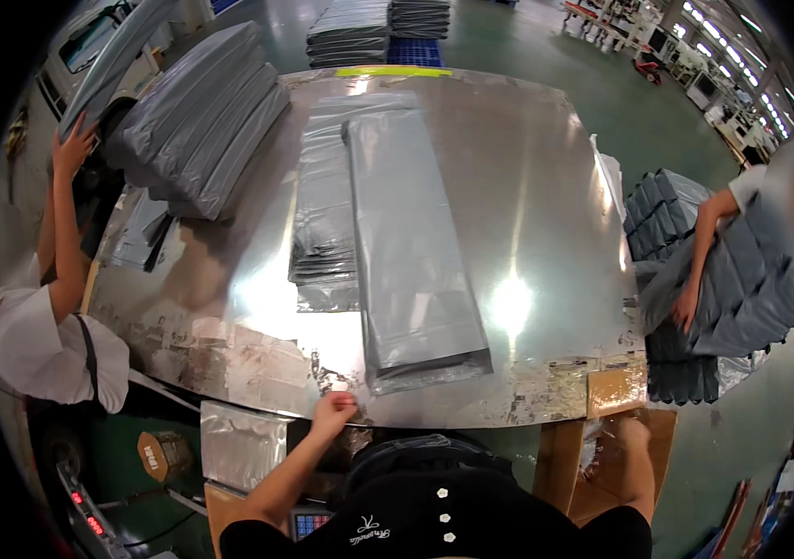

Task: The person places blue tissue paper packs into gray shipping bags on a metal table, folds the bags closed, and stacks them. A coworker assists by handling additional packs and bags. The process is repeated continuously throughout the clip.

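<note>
At the near edge of the metal table (555, 307), my left hand (335, 408) rests with its fingers curled in, and nothing shows between them. Just to its right lies a flat pile of long grey plastic bags (416, 252), with clear plastic at its near end. This pile overlaps a second pile of grey bags (325, 205) on its left. My right hand (633, 434) reaches down into an open cardboard box (560, 470) below the table's front right edge. Clear plastic (593, 447) shows in the box beside it. The right fingers are hidden.
A tall stack of grey bags (201, 121) stands at the table's back left. One person (61, 326) at left lifts a grey bag; another at right handles bundles of dark grey bags (751, 289). Below the table's left front sits a clear plastic-covered box (243, 443).
</note>
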### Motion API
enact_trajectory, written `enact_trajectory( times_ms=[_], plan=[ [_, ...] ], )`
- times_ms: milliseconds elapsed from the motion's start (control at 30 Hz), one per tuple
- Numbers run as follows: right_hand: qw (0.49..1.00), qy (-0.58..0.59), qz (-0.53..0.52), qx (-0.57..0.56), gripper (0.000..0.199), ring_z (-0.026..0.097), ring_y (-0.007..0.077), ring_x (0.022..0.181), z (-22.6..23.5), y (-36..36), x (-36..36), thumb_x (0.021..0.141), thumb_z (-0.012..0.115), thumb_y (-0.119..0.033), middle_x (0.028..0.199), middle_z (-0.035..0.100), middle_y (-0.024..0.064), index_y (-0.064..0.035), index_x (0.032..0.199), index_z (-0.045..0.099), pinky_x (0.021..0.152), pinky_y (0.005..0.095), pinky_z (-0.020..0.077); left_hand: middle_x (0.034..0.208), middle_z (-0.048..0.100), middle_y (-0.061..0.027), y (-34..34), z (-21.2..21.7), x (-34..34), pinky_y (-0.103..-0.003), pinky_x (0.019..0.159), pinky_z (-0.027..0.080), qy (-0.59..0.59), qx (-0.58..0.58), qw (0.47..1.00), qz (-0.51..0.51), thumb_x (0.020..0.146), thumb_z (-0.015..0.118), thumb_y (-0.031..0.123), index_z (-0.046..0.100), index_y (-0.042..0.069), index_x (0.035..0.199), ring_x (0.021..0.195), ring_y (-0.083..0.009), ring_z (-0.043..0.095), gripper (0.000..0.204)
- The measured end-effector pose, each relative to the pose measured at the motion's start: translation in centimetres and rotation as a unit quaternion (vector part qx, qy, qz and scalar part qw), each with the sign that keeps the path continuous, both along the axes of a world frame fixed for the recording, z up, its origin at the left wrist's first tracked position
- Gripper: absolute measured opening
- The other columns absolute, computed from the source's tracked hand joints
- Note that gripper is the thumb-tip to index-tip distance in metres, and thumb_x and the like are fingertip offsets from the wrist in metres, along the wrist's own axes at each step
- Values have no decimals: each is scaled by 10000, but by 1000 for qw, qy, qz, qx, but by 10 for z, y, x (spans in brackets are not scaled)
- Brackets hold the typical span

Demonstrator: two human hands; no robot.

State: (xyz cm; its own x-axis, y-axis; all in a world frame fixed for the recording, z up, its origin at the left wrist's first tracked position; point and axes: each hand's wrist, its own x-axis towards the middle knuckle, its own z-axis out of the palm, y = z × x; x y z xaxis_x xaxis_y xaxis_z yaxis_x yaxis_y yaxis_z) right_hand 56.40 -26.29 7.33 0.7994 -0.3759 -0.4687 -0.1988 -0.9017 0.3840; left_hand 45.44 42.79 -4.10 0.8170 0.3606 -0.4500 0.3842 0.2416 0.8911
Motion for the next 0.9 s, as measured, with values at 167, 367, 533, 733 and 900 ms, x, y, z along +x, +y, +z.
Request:
enact_trajectory(
  times_ms=[167, 367, 533, 733, 900],
  plan=[
    [952, -301, 57, -15, 129, 642, 358, 826, 80, 7, 2, 803, 590, -126, 851, 650, 150, -68, 882, 674, 688, 419, 515, 872, 606, -101, -34, 163, 82, -325, 697, 487, -269, 535, 791, -128, 743, 667, 4, 624, 31, 1009, 799, -253, 583, 271],
    [669, -134, 524, 510, 407, 565, 294, 1065, -57, 330, 40, 757, 591, -100, 1142, 606, 123, -69, 1163, 579, 929, 404, 457, 1122, 552, -85, -67, 71, 172, -332, 778, 485, -326, 664, 456, -495, 787, 541, 78, 580, 24, 1121, 973, -246, 556, 340],
    [693, -172, 596, 367, 467, 499, 315, 1116, -56, 402, 54, 738, 605, -137, 1229, 517, 159, 3, 1179, 544, 914, 375, 464, 1193, 526, -71, -60, 30, 185, -318, 890, 482, -290, 695, 432, -495, 834, 488, 134, 462, 31, 1287, 1091, -210, 555, 466],
    [684, -134, 647, 309, 276, 534, 256, 968, -69, 386, 80, 771, 560, -160, 1018, 556, 110, -20, 1006, 598, 823, 330, 491, 1290, 515, -177, -42, 50, 188, -406, 965, 436, -186, 399, 695, -568, 888, 497, 119, 333, 72, 1406, 1171, -354, 515, 545],
    [679, -131, 641, 332, 143, 569, 271, 874, -42, 387, 106, 760, 573, -154, 879, 557, 103, -43, 849, 582, 757, 350, 494, 1152, 592, -179, -14, 37, 177, -410, 923, 449, -168, 387, 712, -561, 919, 511, 291, 499, 71, 1276, 1092, -349, 558, 419]
  ],
)
